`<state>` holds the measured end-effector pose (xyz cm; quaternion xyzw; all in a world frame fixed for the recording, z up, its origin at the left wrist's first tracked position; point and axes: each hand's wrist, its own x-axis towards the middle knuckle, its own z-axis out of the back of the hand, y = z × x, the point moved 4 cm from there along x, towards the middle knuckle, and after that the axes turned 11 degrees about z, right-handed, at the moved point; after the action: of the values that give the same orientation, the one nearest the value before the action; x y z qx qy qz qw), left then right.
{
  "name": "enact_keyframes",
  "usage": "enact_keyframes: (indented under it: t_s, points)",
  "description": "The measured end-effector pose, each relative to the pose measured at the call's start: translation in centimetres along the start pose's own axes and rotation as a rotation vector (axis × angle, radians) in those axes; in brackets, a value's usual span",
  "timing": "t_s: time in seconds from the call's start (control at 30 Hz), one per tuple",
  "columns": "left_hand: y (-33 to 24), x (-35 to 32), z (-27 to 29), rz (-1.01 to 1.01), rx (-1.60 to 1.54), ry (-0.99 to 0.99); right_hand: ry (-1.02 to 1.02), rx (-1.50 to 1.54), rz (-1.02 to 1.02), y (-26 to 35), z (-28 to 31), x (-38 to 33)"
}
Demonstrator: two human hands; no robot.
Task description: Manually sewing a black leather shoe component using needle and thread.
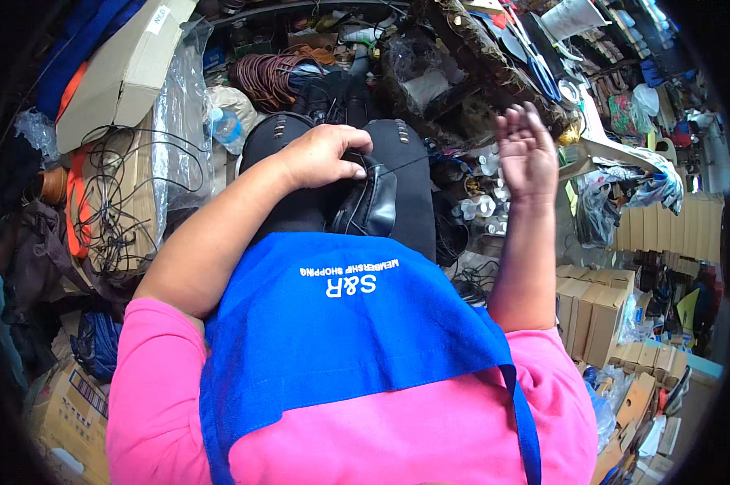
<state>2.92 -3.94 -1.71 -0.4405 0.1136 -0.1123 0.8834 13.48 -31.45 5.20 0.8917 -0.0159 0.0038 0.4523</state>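
Observation:
A black leather shoe with a line of stitching along its edge lies on my lap, between my dark-trousered thighs. My left hand is closed on its far end, thumb and fingers bent around the edge. From the shoe a thin dark thread runs up to the right and fades against the dark trousers. Raised well to the right, apart from the shoe, my right hand has its palm showing and its fingers stretched out, slightly blurred at the tips. No tool shows in it.
Black cord lies tangled over cardboard at left, near a plastic bottle. Coiled brown cord sits ahead. A rough-edged dark bin stands beyond my right knee. Blue-handled scissors and stacked cardboard boxes are at right.

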Motion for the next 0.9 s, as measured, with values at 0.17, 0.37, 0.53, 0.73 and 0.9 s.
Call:
enact_keyframes:
  t_s: [0.17,0.37,0.53,0.73,0.9]
  points:
    - [1.2,0.4,-0.2,0.108,-0.3,0.147,-0.028,-0.254,0.124,3.0,2.9,0.5]
    - [1.3,0.1,-0.1,0.184,-0.422,0.246,0.741,-0.95,-0.099,-3.1,-3.7,-7.3]
    - [0.7,-0.2,0.2,0.149,-0.409,0.236,1.187,-1.275,0.217,-5.6,-5.0,-9.1]
    - [1.1,-0.1,0.3,0.143,-0.395,0.235,1.003,-1.197,0.116,-6.3,-5.1,-7.9]
    - [0.9,-0.1,0.2,0.157,-0.446,0.257,1.095,-1.241,0.16,-6.2,-5.5,-7.8]
